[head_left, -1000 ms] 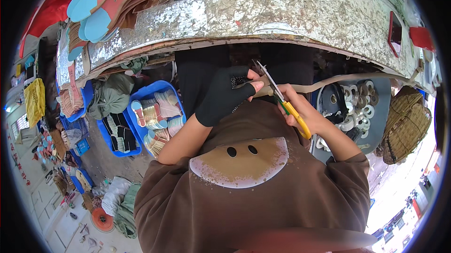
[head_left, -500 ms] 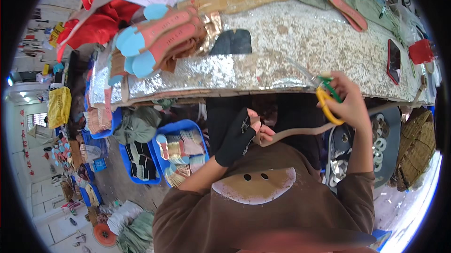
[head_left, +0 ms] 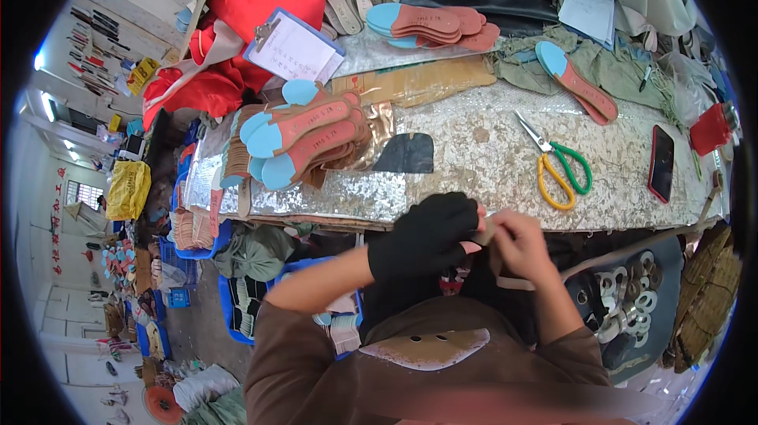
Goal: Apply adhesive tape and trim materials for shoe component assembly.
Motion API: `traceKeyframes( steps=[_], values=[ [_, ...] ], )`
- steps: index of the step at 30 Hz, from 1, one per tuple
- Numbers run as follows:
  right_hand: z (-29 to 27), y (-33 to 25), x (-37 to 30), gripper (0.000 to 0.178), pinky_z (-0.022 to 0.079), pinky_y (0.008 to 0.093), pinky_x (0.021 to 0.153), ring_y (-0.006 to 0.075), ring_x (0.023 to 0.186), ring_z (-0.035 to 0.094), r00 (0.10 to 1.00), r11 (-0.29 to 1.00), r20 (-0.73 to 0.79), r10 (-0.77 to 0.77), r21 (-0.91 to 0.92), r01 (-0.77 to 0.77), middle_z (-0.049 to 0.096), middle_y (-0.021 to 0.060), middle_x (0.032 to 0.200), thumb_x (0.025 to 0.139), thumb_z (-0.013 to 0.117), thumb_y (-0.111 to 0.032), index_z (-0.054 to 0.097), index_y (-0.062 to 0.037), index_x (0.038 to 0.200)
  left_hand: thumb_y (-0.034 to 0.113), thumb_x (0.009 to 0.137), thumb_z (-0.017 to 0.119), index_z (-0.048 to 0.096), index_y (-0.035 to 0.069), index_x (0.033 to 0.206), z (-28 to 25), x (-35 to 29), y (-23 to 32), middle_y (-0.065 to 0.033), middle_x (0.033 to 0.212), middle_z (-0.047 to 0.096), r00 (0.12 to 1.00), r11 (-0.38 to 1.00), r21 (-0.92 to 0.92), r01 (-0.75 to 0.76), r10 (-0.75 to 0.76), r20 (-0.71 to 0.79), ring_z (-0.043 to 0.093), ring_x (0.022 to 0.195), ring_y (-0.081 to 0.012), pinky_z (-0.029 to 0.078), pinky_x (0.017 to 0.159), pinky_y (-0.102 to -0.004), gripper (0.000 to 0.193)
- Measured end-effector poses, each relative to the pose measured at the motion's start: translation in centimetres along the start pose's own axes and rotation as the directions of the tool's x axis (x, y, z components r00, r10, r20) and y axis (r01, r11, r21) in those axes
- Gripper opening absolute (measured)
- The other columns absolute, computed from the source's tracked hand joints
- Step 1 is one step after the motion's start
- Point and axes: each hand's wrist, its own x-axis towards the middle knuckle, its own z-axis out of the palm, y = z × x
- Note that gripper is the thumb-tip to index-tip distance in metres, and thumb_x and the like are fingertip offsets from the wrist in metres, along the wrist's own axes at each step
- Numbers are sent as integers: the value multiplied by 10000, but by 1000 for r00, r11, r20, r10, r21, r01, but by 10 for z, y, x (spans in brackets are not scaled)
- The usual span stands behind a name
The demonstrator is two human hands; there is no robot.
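Note:
My left hand [head_left: 430, 235], in a black fingerless glove, meets my bare right hand [head_left: 521, 245] just off the table's near edge. Between them, both sets of fingers pinch a tan strip [head_left: 515, 283]; part of it hangs below my right hand. Glove and fingers hide how the held end lies. Scissors [head_left: 546, 146] with one green and one yellow handle loop lie on the table beyond my right hand, blades pointing away. Left of them is a dark rounded patch [head_left: 407, 154], beside a pile of red-and-blue insoles [head_left: 316, 137].
More insoles [head_left: 430, 22] lie at the back, with a pair [head_left: 576, 82] on green cloth. A phone [head_left: 662, 163] and red container [head_left: 712, 129] stand at the right. Below the table are a bin of tape rolls [head_left: 632, 299] and blue crates [head_left: 239, 307]. A clipboard [head_left: 296, 46] lies back left.
The scissors have left my right hand and now rest on the table. My right hand has come left to meet my left hand at the strip. The view has shifted, showing more table.

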Motion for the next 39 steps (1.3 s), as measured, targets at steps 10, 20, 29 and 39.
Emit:
traceKeyframes(
  steps=[10, 20, 29, 39],
  values=[
    [-21, 25, 16, 70, 456, 333, 576, 278, 609, 600, 974, 986, -185, 130, -80, -147, 587, 149, 686, 867, 611, -51, 605, -17, 928, 141, 737, 645, 509, 103, 1311, -97, 210, -213, -195, 1287, 555, 992, 492, 863, -114, 105, 71, 537, 1164, -380, 419, 981, -485, 591],
    [-19, 23, 19, 73, 455, 324, 569, 258, 595, 585, 969, 987, -222, 104, -97, -128, 582, 137, 701, 855, 621, -36, 602, -15, 922, 252, 628, 765, 609, 151, 1110, -100, 208, -215, -104, 981, 587, 972, 507, 834, -219, 183, 144, 582, 923, -319, 455, 817, -448, 516],
    [-18, 26, 14, 77, 452, 324, 568, 257, 596, 582, 968, 976, -238, 73, -181, -119, 571, 136, 695, 851, 614, -34, 599, -12, 923, 223, 618, 769, 609, 161, 1126, -42, 108, -117, -90, 1043, 586, 933, 642, 677, -361, 249, 262, 587, 964, -279, 466, 800, -402, 536],
    [0, 12, 33, 156, 466, 385, 892, 348, 1076, 584, 936, 921, -218, -278, -339, 194, 560, 168, 1300, 755, 632, 56, 553, -9, 874, 204, 658, 759, 566, 136, 1036, -27, 98, -113, -48, 854, 607, 959, 643, 711, -283, 177, 222, 634, 845, -242, 481, 746, -397, 430]
  ],
)
